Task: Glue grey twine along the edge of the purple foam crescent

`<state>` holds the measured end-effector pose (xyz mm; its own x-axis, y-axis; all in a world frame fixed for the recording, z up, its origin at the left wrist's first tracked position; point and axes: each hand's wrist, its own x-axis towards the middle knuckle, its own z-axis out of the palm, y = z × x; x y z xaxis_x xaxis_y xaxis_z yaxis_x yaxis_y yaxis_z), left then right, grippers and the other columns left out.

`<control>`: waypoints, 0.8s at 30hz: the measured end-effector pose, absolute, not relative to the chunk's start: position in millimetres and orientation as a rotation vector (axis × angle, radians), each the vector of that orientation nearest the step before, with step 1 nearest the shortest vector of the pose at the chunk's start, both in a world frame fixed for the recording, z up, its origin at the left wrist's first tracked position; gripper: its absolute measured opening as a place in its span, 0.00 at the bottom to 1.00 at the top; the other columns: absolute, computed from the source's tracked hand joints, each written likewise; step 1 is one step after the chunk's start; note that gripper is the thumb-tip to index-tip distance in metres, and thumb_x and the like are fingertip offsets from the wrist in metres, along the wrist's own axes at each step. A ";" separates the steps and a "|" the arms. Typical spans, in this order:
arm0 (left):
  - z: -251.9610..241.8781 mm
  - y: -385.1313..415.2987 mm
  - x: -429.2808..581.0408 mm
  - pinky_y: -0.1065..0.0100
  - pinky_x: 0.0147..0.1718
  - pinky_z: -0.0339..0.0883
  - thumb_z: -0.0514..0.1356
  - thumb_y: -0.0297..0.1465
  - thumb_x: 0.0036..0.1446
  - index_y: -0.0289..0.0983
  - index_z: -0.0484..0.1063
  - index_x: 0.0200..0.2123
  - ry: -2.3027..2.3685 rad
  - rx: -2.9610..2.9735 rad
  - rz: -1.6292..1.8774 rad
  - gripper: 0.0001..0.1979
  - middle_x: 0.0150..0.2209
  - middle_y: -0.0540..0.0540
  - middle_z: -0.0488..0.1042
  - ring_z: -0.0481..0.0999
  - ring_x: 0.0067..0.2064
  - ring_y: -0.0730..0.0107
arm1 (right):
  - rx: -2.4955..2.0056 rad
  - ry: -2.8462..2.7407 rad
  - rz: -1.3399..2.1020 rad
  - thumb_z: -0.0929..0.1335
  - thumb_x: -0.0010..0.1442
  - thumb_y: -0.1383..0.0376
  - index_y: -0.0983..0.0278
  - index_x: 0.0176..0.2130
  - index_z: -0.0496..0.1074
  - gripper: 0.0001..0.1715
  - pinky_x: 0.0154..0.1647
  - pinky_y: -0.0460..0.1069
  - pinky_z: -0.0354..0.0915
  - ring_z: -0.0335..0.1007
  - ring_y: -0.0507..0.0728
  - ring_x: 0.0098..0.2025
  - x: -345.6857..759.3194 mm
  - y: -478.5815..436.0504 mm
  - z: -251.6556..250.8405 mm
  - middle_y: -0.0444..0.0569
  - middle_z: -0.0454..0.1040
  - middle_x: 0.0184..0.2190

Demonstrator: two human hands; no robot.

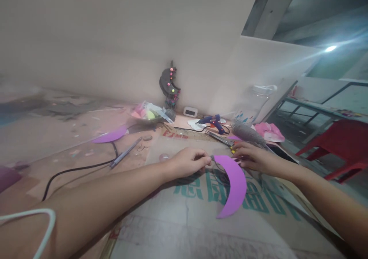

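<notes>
A purple foam crescent [235, 183] lies on a printed cardboard sheet [201, 213]. My left hand [188, 161] is closed in a pinch at the crescent's upper tip. My right hand [251, 155] rests just right of that tip, fingers curled by a yellow-handled tool [227, 141]; what it holds is unclear. A thin dark wire lies under the crescent.
A blue glue gun [212, 122], grey yarn bundle [247, 133], pink cloth [269, 131], bowl of coloured pieces [146, 114], black decorated crescent [169, 82], second purple crescent [110, 135], pen [125, 152] and black cable [80, 169]. Red chair [342, 148] at right.
</notes>
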<state>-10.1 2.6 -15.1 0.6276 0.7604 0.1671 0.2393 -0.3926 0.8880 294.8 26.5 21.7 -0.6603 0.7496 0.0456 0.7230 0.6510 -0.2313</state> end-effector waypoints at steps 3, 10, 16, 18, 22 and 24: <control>-12.8 1.3 -9.5 0.72 0.29 0.61 0.52 0.42 0.59 0.34 0.72 0.34 0.802 1.931 0.722 0.17 0.26 0.49 0.73 0.71 0.29 0.71 | -1.394 -2.624 0.070 0.64 0.60 0.56 0.62 0.42 0.73 0.16 0.42 0.54 0.67 0.71 0.61 0.43 289.5 28.1 28.3 0.57 0.73 0.45; -12.7 2.3 -8.4 0.72 0.29 0.62 0.51 0.40 0.59 0.34 0.71 0.33 0.790 1.955 0.723 0.16 0.26 0.48 0.73 0.71 0.29 0.71 | -1.487 -2.620 -0.164 0.59 0.64 0.53 0.61 0.46 0.70 0.20 0.34 0.49 0.62 0.73 0.59 0.37 190.3 57.0 54.3 0.54 0.77 0.37; -16.2 4.1 -8.9 0.72 0.28 0.60 0.50 0.41 0.60 0.35 0.71 0.30 0.885 2.027 0.727 0.18 0.26 0.48 0.73 0.71 0.29 0.70 | -1.260 -2.749 -0.039 0.64 0.60 0.50 0.63 0.47 0.69 0.23 0.29 0.46 0.56 0.71 0.56 0.33 85.5 81.4 55.4 0.52 0.77 0.35; -14.9 3.6 -9.3 0.71 0.28 0.60 0.51 0.41 0.60 0.35 0.71 0.28 0.923 2.030 0.755 0.17 0.26 0.49 0.73 0.70 0.29 0.70 | -1.213 -2.713 -0.005 0.63 0.61 0.50 0.63 0.48 0.68 0.23 0.29 0.45 0.56 0.71 0.56 0.34 81.8 81.3 61.4 0.52 0.76 0.37; -9.8 3.8 -10.0 0.71 0.29 0.61 0.52 0.39 0.60 0.35 0.70 0.28 0.974 1.923 0.908 0.15 0.24 0.50 0.71 0.69 0.28 0.71 | -1.200 -2.453 0.117 0.60 0.64 0.53 0.64 0.37 0.71 0.19 0.30 0.45 0.55 0.68 0.53 0.30 121.6 63.4 72.5 0.48 0.75 0.29; -7.1 4.1 -10.5 0.71 0.30 0.60 0.52 0.37 0.60 0.35 0.69 0.27 0.990 1.880 0.973 0.15 0.23 0.51 0.69 0.68 0.28 0.71 | -1.245 -2.352 0.225 0.58 0.65 0.54 0.65 0.31 0.70 0.23 0.30 0.45 0.56 0.66 0.52 0.28 150.1 47.5 72.1 0.46 0.72 0.25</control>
<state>-10.5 4.1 -7.1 0.4028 0.8771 0.2618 0.2775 -0.3896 0.8782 150.1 47.5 72.1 -0.4804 0.8146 0.3251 0.7383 0.5756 -0.3515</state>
